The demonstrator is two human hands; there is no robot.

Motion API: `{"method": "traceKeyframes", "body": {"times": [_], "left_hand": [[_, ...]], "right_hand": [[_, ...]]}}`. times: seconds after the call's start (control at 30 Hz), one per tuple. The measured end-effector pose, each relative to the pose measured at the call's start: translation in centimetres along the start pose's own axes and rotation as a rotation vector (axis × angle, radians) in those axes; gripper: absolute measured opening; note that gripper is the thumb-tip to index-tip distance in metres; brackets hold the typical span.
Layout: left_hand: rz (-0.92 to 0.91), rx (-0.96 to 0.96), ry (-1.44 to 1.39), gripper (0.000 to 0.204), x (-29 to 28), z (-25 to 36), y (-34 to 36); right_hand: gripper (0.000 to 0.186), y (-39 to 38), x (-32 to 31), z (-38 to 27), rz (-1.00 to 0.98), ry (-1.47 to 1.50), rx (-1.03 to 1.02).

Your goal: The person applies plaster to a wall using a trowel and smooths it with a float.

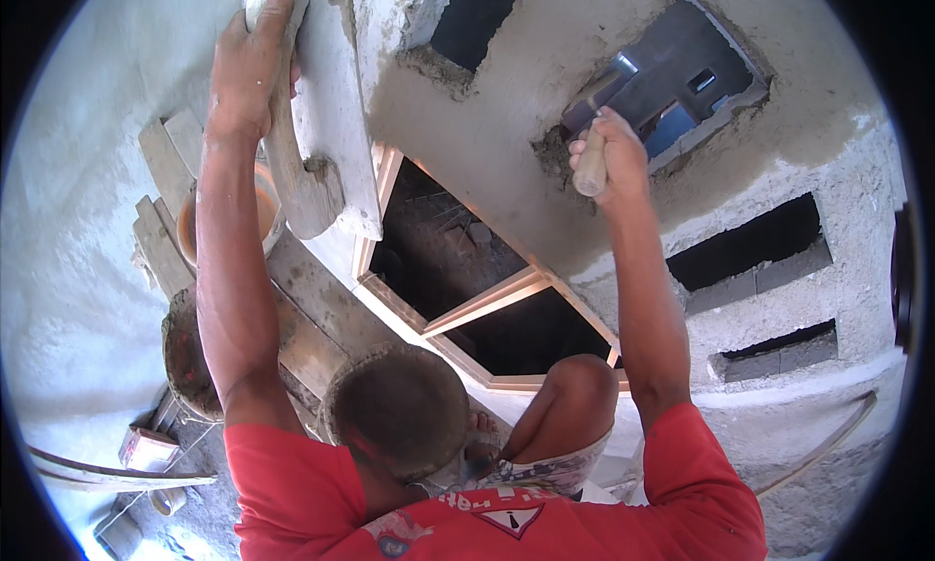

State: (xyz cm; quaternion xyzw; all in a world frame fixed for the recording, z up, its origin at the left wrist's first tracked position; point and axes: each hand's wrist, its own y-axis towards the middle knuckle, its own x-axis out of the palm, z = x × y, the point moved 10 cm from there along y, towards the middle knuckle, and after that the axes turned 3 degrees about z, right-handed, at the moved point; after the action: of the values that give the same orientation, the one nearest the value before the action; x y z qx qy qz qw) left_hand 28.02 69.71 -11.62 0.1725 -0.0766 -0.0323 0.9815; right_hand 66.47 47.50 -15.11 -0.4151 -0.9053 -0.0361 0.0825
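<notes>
left hand (251, 64) fingertips cropped, tool (590, 168) head perhaps hidden

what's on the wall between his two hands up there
In the head view, between the left hand on the wooden float and the right hand gripping a tool handle lies wet grey plaster.

Window frame: a pale wooden frame (487, 308) set in the wall below the plastered patch, dark inside.
Wall slots: dark rectangular gaps (750, 249) in the grey block wall at right.
Planks: rough wooden boards (161, 220) at left.
Bucket: orange-lined pail (268, 210) resting on the planks.
Basin: mortar-crusted round tub (185, 356) below the planks.
</notes>
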Motion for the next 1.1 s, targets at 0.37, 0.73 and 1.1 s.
{"method": "traceKeyframes", "body": {"times": [0.37, 0.73, 1.1], "left_hand": [[0.085, 0.117, 0.053, 0.046, -0.6, 1.8, -0.5], [0.116, 0.053, 0.207, 0.054, -0.7, 1.3, -0.4], [0.110, -0.041, 0.092, 0.053, -0.4, -0.2, 0.3]], "right_hand": [[0.047, 2.5, -2.3, 7.3, 0.041, 0.112, 0.151], [0.035, 4.1, -4.4, 11.2, 0.034, 0.097, 0.285], [0.054, 1.1, -3.2, 5.6, -0.017, 0.080, 0.125]]}}
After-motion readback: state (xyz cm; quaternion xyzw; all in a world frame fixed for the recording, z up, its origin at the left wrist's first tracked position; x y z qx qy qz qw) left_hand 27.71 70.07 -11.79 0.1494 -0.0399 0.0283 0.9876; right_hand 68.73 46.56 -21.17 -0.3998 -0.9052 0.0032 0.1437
